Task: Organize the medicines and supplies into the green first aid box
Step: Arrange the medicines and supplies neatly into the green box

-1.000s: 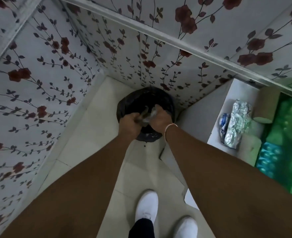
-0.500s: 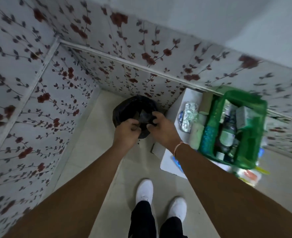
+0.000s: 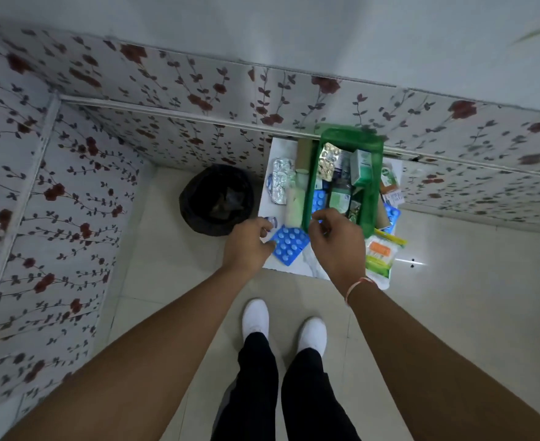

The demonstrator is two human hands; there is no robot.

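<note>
Sitting on the small white table (image 3: 297, 265) by the far wall, the green first aid box (image 3: 370, 198) is holding packs; my loosely curled, empty left hand (image 3: 249, 243) and right hand (image 3: 337, 240) are flanking a blue blister pack (image 3: 289, 245), bin (image 3: 216, 198) left

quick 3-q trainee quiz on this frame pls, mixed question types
1. True or false: the blue blister pack near the table's front edge already lies inside the green first aid box.
2. Which hand is over the front end of the box? A) left hand B) right hand
3. Fill in: the black bin stands on the floor to the ____ of the white table, as the camera sees it.

Key
1. False: it lies on the table, outside the box, between the two hands.
2. B
3. left
</note>
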